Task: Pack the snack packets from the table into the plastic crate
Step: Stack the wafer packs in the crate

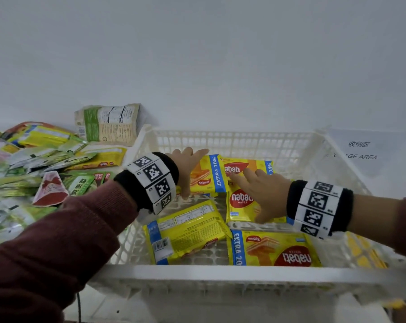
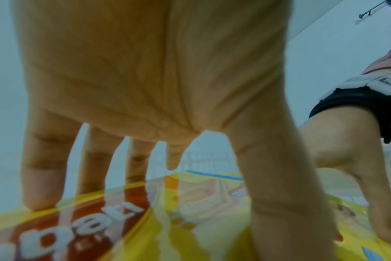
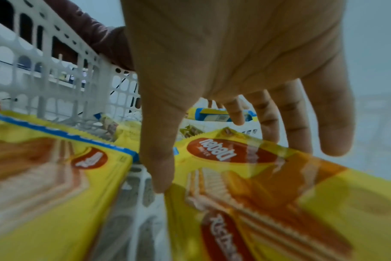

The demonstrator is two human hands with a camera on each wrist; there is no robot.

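- Nearest the camera, inside the white plastic crate (image 1: 220, 271), two yellow Nabati wafer packets (image 1: 273, 249) lay flat side by side, apparently to cover the floor in one layer.
- Farther in, the right hand (image 1: 264, 194) lay spread and flat on a third wafer packet (image 1: 240, 206), gripping nothing, probably pressing it level.
- Beside it, the left hand (image 1: 188, 166) stood with fingers straight and splayed, tips on a fourth packet (image 1: 204, 176), likely nudging it square.
- Left of the crate, a heap of green and yellow snack packets (image 1: 34, 164) waited on the table.
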